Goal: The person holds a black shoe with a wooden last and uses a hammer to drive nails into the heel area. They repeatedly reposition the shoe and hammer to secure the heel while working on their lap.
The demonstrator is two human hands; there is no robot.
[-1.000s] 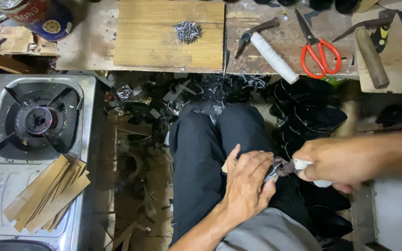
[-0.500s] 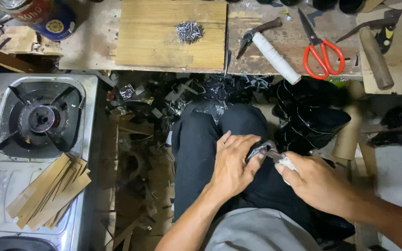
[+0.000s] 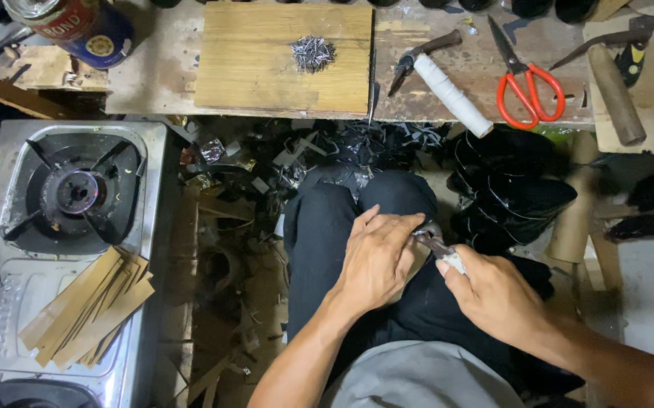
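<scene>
My left hand (image 3: 376, 261) rests over my knee in dark trousers, its fingers curled around a small dark piece that is mostly hidden beneath them. My right hand (image 3: 493, 295) grips a small tool with a white-wrapped handle (image 3: 453, 262); its dark metal tip (image 3: 426, 240) touches the piece under my left fingers. Both hands sit close together above my lap.
A gas stove (image 3: 55, 249) with thin wooden strips (image 3: 89, 306) stands at left. On the bench ahead lie a wooden board (image 3: 266, 68) with a pile of small nails (image 3: 312, 53), red scissors (image 3: 527, 79), pliers (image 3: 421, 57), a white roll (image 3: 451, 94), a wooden handle (image 3: 615, 94). Black cut pieces (image 3: 516, 189) pile at right.
My right hand has drawn in from the right toward my lap. Both hands have shifted slightly left and closed in over the small piece on my knee.
</scene>
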